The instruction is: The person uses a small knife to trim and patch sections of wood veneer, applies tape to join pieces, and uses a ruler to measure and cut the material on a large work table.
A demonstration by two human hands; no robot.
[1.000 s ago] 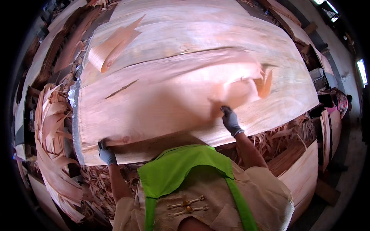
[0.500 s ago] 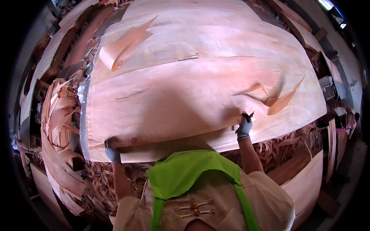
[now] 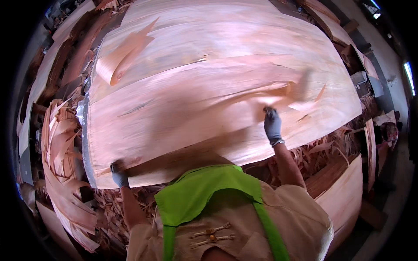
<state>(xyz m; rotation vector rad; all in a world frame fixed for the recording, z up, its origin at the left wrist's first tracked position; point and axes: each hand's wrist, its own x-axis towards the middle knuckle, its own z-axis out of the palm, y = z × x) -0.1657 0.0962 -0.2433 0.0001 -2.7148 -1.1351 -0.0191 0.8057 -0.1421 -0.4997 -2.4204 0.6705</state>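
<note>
A wide, thin sheet of pinkish wood veneer (image 3: 183, 113) lies over paler veneer on a large stack in front of me. My left hand (image 3: 119, 175), in a grey glove with dark fingertips, is closed on the sheet's near left corner. Farther right and higher, my right hand (image 3: 272, 125), gloved alike, is closed on the sheet's near edge, where the veneer bunches into a raised fold (image 3: 274, 90). The edge between my hands is lifted and casts a shadow on the pale layer below. Both sets of fingertips are partly hidden or blurred.
A curled veneer scrap (image 3: 124, 56) lies on the far left of the stack. Torn veneer strips (image 3: 61, 143) are heaped at the left, and shredded offcuts (image 3: 102, 204) lie below the near edge. More veneer boards (image 3: 342, 195) stand at the near right.
My right hand has moved up and slightly left, pulling the sheet's right end into a fold. The left hand stays at its corner. The whole view has shifted a little.
</note>
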